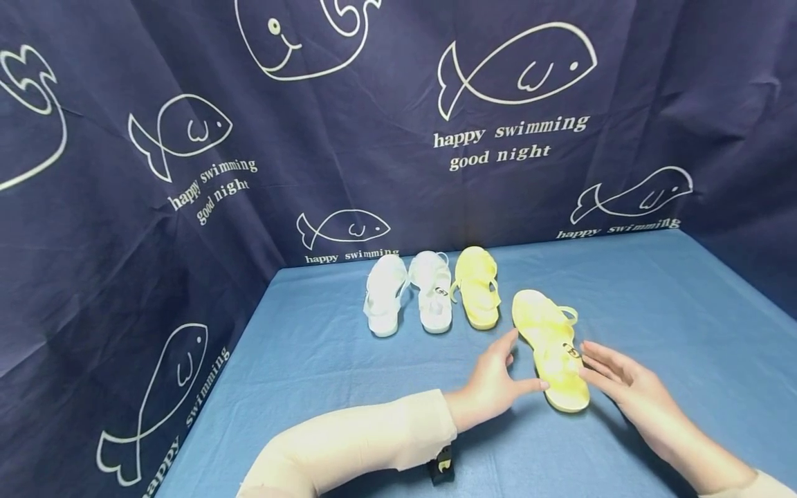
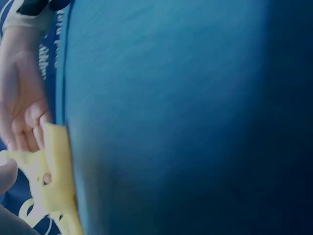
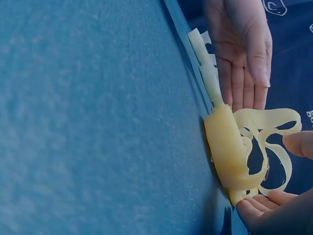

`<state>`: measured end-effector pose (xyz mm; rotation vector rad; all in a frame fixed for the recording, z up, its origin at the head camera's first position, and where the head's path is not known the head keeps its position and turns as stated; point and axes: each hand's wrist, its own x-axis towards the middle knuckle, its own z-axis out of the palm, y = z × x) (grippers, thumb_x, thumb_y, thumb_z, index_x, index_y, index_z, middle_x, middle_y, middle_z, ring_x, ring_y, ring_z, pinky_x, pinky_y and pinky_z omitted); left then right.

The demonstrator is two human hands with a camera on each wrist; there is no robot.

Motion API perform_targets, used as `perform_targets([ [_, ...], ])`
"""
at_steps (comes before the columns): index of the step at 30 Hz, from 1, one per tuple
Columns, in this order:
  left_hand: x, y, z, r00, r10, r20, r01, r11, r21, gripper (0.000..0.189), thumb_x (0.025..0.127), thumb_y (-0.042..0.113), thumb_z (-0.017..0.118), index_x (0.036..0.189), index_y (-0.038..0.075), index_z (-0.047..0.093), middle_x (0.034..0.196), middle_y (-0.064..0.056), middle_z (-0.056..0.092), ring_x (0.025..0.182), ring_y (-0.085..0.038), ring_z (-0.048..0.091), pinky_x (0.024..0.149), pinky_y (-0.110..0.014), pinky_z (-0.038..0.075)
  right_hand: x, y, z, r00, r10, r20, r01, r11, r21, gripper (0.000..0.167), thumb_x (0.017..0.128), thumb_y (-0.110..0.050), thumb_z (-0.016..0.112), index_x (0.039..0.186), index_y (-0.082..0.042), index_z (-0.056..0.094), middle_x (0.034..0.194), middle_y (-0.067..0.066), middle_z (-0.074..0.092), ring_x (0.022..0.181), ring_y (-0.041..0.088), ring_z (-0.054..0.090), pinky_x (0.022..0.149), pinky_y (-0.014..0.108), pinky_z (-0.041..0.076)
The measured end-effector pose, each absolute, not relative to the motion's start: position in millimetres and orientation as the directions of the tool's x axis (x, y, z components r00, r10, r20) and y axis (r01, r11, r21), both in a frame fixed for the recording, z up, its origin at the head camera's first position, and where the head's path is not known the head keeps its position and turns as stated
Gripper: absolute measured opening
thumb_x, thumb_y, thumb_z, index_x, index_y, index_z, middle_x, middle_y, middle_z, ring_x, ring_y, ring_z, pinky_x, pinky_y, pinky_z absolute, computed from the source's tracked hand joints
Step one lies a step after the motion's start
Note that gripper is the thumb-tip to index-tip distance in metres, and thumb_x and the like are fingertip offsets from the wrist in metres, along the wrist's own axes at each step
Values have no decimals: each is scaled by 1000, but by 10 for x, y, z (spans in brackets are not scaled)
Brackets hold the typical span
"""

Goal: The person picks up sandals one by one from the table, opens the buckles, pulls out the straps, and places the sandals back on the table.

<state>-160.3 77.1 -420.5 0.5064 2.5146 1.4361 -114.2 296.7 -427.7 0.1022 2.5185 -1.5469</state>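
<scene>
A yellow sandal with straps and a small dark emblem lies sole-down at a slant on the blue cloth, its heel end towards me. My left hand is at its left side, fingers fairly straight, the thumb tip right at the sandal's edge. On the other side my right hand has its relaxed fingers beside the strap. In the right wrist view, the right fingertips reach the base of the sandal, while the thumb stands apart from it. Neither hand closes around the sandal.
Behind and left stand another yellow sandal and two pale sandals in a row. A small black object shows below my left sleeve. A dark blue curtain with fish prints borders the table's back and sides.
</scene>
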Motion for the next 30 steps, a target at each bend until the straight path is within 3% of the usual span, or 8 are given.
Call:
perform_targets([
  [5, -1538, 784, -4254, -942, 330, -64, 75, 393, 916, 86, 78, 24, 82, 148, 8, 36, 150, -5, 42, 130, -22, 51, 104, -23, 44, -1114, 2947, -4271, -956, -36, -290, 251, 407, -878, 85, 96, -56, 47, 155, -6, 13, 159, 19, 21, 142, 38, 26, 106, 56, 36],
  [7, -1525, 795, -4261, -945, 318, -82, 34, 346, 938, 84, 78, 20, 82, 148, 7, 37, 150, -5, 42, 132, -22, 49, 105, -23, 43, -1102, 2949, -4263, -945, -42, -325, 285, 382, -879, 87, 96, -58, 46, 156, -6, 9, 160, 19, 16, 144, 43, 18, 108, 64, 28],
  [12, -1476, 856, -4265, -941, 313, -126, -57, 223, 973, 78, 79, 13, 80, 146, 8, 40, 148, -4, 46, 133, -21, 48, 105, -25, 43, -1035, 2974, -4279, -940, -50, -337, 294, 379, -877, 84, 98, -56, 44, 156, -7, 9, 161, 18, 15, 145, 30, 24, 106, 36, 42],
  [15, -1433, 894, -4269, -940, 302, -157, -111, 165, 980, 76, 80, 10, 79, 145, 9, 40, 147, -4, 46, 133, -22, 48, 105, -28, 44, -1004, 2968, -4295, -938, -47, -343, 301, 379, -875, 83, 97, -56, 45, 156, -8, 11, 161, 18, 16, 144, 28, 27, 103, 33, 44],
  [16, -1422, 904, -4274, -939, 301, -164, -123, 152, 981, 76, 80, 9, 79, 145, 10, 40, 148, -4, 46, 133, -22, 48, 105, -29, 44, -997, 2962, -4290, -933, -49, -357, 314, 377, -871, 84, 97, -57, 45, 156, -9, 10, 161, 18, 14, 144, 40, 19, 107, 42, 41],
  [18, -1400, 919, -4279, -938, 297, -177, -143, 132, 981, 75, 80, 8, 79, 145, 10, 41, 147, -5, 47, 132, -24, 49, 105, -30, 45, -987, 2947, -4299, -932, -46, -359, 315, 387, -867, 84, 97, -56, 46, 156, -10, 10, 161, 18, 15, 144, 39, 20, 108, 51, 37],
  [24, -1358, 953, -4300, -941, 280, -191, -172, 93, 981, 69, 81, 6, 77, 141, 11, 46, 143, -5, 51, 125, -29, 55, 98, -33, 50, -980, 2896, -4315, -935, -43, -353, 307, 402, -863, 86, 95, -56, 50, 155, -6, 15, 159, 19, 19, 143, 34, 25, 92, 22, 48],
  [30, -1329, 990, -4322, -950, 260, -171, -159, 66, 985, 64, 80, 3, 77, 137, 8, 50, 139, -8, 54, 118, -27, 60, 94, -29, 53, -981, 2872, -4309, -929, -48, -367, 324, 374, -869, 89, 94, -57, 49, 155, -3, 13, 158, 23, 18, 144, 35, 23, 98, 29, 50],
])
